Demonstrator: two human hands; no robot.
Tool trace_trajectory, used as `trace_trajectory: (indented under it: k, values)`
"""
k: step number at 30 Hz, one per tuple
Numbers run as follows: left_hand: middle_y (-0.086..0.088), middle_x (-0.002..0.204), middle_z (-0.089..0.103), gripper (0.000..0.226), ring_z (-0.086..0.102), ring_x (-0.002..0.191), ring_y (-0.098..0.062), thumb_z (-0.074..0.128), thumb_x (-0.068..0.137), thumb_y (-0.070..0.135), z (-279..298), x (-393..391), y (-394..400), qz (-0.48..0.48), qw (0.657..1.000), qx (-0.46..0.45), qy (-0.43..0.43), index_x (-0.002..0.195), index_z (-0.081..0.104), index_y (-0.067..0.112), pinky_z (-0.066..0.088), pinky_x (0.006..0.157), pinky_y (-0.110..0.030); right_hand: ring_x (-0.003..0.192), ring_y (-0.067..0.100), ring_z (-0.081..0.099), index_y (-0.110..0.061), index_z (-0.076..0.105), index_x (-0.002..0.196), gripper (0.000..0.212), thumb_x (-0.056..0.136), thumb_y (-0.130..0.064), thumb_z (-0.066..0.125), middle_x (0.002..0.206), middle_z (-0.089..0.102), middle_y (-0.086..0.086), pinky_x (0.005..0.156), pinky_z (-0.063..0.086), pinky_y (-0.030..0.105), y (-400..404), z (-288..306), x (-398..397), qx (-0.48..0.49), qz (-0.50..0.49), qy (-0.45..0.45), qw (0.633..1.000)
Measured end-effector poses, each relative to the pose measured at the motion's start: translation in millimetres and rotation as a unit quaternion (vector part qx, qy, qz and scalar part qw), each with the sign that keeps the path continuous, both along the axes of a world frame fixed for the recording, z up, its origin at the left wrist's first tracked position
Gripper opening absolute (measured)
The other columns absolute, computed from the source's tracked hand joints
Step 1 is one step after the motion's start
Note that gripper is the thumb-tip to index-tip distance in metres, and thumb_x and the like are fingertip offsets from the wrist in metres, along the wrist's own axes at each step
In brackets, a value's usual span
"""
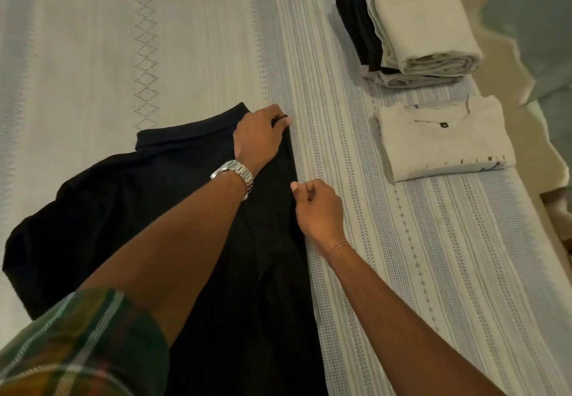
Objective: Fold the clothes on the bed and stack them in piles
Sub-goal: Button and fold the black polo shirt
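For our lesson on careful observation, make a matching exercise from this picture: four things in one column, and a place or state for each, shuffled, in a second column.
Things:
1. black shirt
2. white T-shirt
3. stack of folded clothes
4. watch

Places or states:
A. on the left wrist
B. folded, lying alone near the bed's right edge
C. spread out, pinched at its edge by the left hand
D. piled at the far right, white on top

Pairs: 1-C, 2-B, 3-D, 4-A

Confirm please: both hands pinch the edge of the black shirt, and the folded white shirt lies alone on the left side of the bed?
Not quite. The head view shows the white shirt on the right side of the bed. Both the left hand and right hand do pinch the black shirt edge.
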State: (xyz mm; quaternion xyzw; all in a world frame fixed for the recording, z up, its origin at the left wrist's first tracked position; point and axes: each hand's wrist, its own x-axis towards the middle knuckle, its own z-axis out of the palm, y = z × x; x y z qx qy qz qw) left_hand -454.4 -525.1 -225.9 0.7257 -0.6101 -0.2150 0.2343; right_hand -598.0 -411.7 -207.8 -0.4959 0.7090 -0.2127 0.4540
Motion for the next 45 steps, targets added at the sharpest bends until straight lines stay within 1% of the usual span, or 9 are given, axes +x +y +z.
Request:
trace_trajectory:
  k: [9, 17, 20, 24, 27, 30, 33, 39, 45]
  values:
    - [-0.005, 0.100, 0.065, 0.037, 0.061, 0.085, -0.020, 0.052, 0.103, 0.044, 15, -2, 19, -0.039, 0.997, -0.021, -0.066, 0.115, 0.057, 0.009, 0.048, 0.069, -0.036, 0.058, 0.003, 0.061, -0.020, 0.055, 0.060, 0.048, 0.087, -0.055, 0.073, 0.058, 0.062, -0.012, 0.073, 0.055, 0.024, 48, -3, -33, 0.086, -0.001, -0.072, 0.994]
    - [-0.015, 0.121, 0.058, 0.041, 0.052, 0.110, -0.031, 0.058, 0.097, 0.037, 29, -5, 97, 0.009, 0.981, -0.075, -0.178, 0.123, 0.056, 0.006, 0.047, 0.090, -0.040, 0.088, 0.021, 0.077, -0.007, 0.075, 0.093, 0.049, 0.062, -0.037, 0.098, 0.086, 0.079, 0.005, 0.086, 0.063, 0.039, 60, -2, -47, 0.143, 0.015, -0.160, 0.977]
    - [-0.013, 0.114, 0.057, 0.036, 0.054, 0.104, -0.029, 0.061, 0.095, 0.037, 37, -14, 148, 0.105, 0.990, -0.055, -0.071, 0.114, 0.055, 0.007, 0.045, 0.087, -0.038, 0.090, 0.022, 0.077, -0.004, 0.075, 0.095, 0.046, 0.063, -0.028, 0.098, 0.090, 0.079, 0.008, 0.086, 0.063, 0.040, 79, 1, -53, 0.161, 0.035, -0.158, 0.974]
    - [-0.011, 0.109, 0.063, 0.053, 0.062, 0.100, -0.029, 0.063, 0.093, 0.053, 40, -29, 218, 0.196, 0.974, 0.090, 0.064, 0.114, 0.050, 0.006, 0.049, 0.079, -0.038, 0.090, 0.025, 0.077, 0.008, 0.071, 0.097, 0.040, 0.074, -0.018, 0.091, 0.096, 0.077, 0.016, 0.077, 0.064, 0.035, 120, 9, -59, 0.191, 0.031, -0.167, 0.967]
    - [-0.008, 0.102, 0.068, 0.057, 0.066, 0.093, -0.026, 0.074, 0.084, 0.054, 38, -33, 262, 0.185, 0.967, 0.160, 0.078, 0.112, 0.053, 0.009, 0.054, 0.074, -0.038, 0.093, 0.028, 0.076, 0.012, 0.068, 0.099, 0.043, 0.078, -0.021, 0.089, 0.101, 0.075, 0.021, 0.077, 0.064, 0.034, 158, 8, -70, 0.211, 0.034, -0.166, 0.963]
    - [-0.004, 0.085, 0.064, 0.047, 0.063, 0.074, -0.021, 0.085, 0.076, 0.047, 37, -35, 291, 0.161, 0.949, 0.243, 0.122, 0.087, 0.053, 0.015, 0.046, 0.055, -0.030, 0.098, 0.030, 0.074, 0.012, 0.068, 0.105, 0.046, 0.080, -0.022, 0.087, 0.104, 0.073, 0.024, 0.083, 0.063, 0.035, 187, 7, -82, 0.225, 0.064, -0.155, 0.960]
    - [-0.007, 0.072, 0.063, 0.042, 0.065, 0.058, -0.020, 0.089, 0.077, 0.029, 35, -36, 321, 0.134, 0.911, 0.336, 0.198, 0.072, 0.051, 0.013, 0.059, 0.056, -0.034, 0.100, 0.032, 0.074, 0.014, 0.064, 0.110, 0.049, 0.085, -0.023, 0.083, 0.104, 0.072, 0.026, 0.079, 0.063, 0.032, 216, 8, -90, 0.243, 0.081, -0.169, 0.952]
    - [-0.012, 0.090, 0.075, 0.033, 0.073, 0.062, -0.013, 0.080, 0.086, 0.012, 43, -44, 383, 0.121, 0.829, 0.397, 0.375, 0.111, 0.066, -0.003, 0.057, 0.054, -0.025, 0.098, 0.028, 0.075, 0.002, 0.071, 0.110, 0.033, 0.092, -0.025, 0.075, 0.104, 0.077, 0.016, 0.091, 0.060, 0.042, 275, 12, -108, 0.258, 0.069, -0.222, 0.938]
    - [-0.010, 0.103, 0.075, 0.019, 0.074, 0.082, -0.015, 0.075, 0.090, 0.010, 43, -55, 447, 0.103, 0.814, 0.400, 0.409, 0.103, 0.063, 0.004, 0.063, 0.072, -0.035, 0.101, 0.027, 0.075, 0.004, 0.070, 0.109, 0.036, 0.098, -0.031, 0.067, 0.107, 0.077, 0.013, 0.093, 0.059, 0.041, 325, 15, -127, 0.239, 0.081, -0.226, 0.941]
